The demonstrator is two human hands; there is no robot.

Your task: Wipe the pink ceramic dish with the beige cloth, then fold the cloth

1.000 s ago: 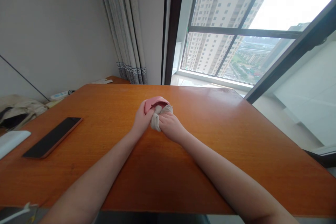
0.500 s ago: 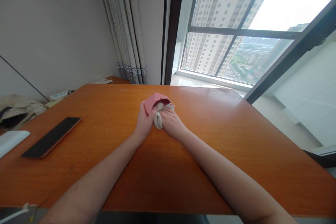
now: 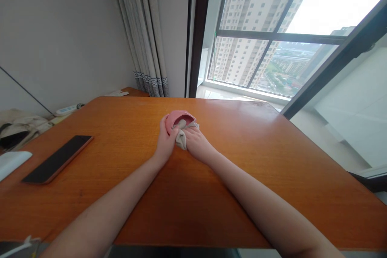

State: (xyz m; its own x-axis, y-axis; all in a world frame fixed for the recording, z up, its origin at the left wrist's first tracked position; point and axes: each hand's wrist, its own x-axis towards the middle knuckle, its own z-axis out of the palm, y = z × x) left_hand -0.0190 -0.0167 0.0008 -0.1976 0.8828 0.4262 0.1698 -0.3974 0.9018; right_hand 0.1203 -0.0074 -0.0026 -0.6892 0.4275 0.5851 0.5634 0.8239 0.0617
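A pink bowl is tilted on its side over the middle of the table, its opening turned toward me. My left hand grips its left rim, fingers behind the outer wall and thumb at the front edge. Bunched inside the bowl and hanging out below is a greyish-white cloth. My right hand is pressed on that cloth at the bowl's right inner side, with its fingertips hidden in the folds.
On the left of the wooden table lies a dark flat phone-like device with a reddish edge. A white object sits beside it at the table's left edge. Beyond the far edge are a curtain and a large window.
The bowl has turned and tilted slightly, so more of its opening faces me. Both hands keep their hold, and the hanging cloth end has shifted a little.
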